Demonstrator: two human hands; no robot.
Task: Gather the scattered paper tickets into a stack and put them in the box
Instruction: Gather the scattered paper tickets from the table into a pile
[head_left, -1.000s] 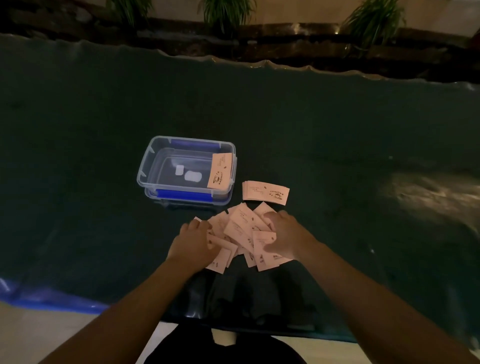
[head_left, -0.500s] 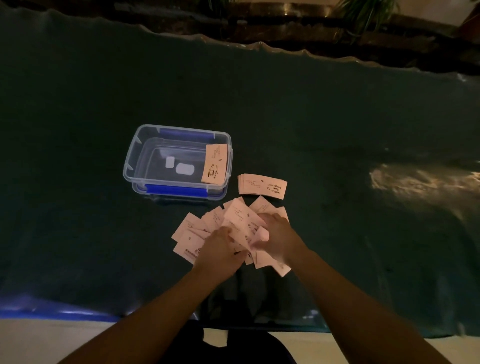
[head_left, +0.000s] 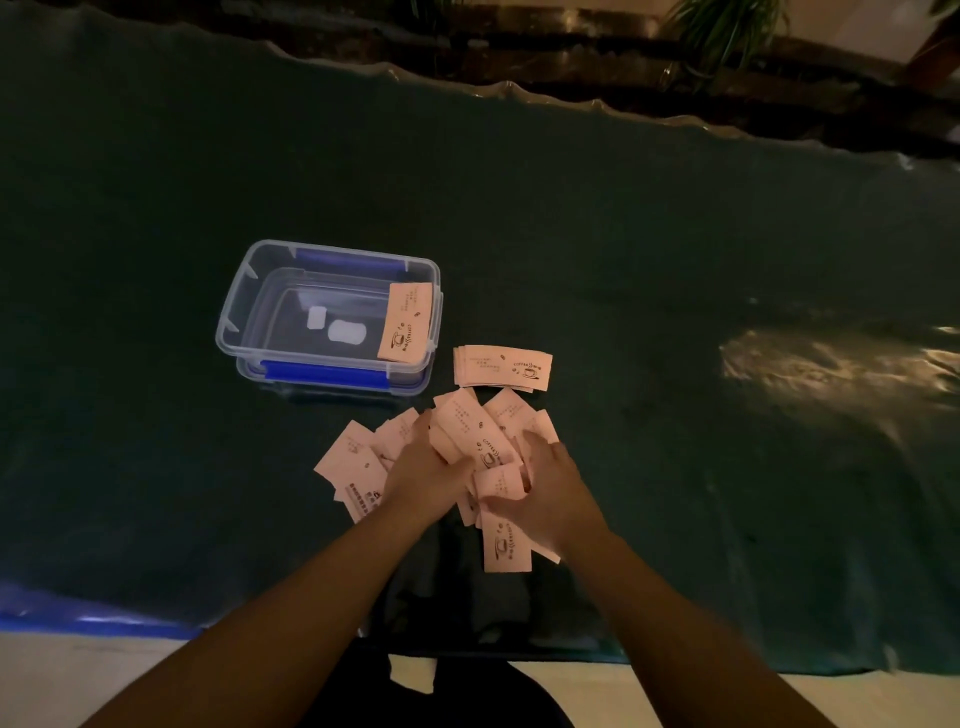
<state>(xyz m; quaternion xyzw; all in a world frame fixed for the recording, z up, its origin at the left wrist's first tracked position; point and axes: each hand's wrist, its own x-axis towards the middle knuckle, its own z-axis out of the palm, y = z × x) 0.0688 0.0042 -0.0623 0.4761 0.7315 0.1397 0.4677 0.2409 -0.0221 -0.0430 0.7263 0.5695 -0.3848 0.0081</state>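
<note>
Several pink paper tickets (head_left: 470, 434) with a coffee-cup print lie in a loose pile on the dark green cloth in front of me. My left hand (head_left: 423, 473) and my right hand (head_left: 553, 491) press on the pile from either side, fingers curled over tickets. A neat small stack of tickets (head_left: 501, 366) lies just beyond the pile. The clear plastic box (head_left: 249, 291) with blue clips stands at the left of the stack. One ticket (head_left: 407, 322) leans inside the box against its right wall.
The dark green cloth (head_left: 675, 312) covers the table. Its near edge shows a blue strip (head_left: 78, 621) at the lower left. Plants and a dark ledge (head_left: 727, 36) run behind the far edge. A bright reflection (head_left: 831, 364) lies on the cloth at the right.
My left hand has slid right into the pile, uncovering tickets at its left side. Both hands have drawn closer together over the tickets. The box and small stack stay put.
</note>
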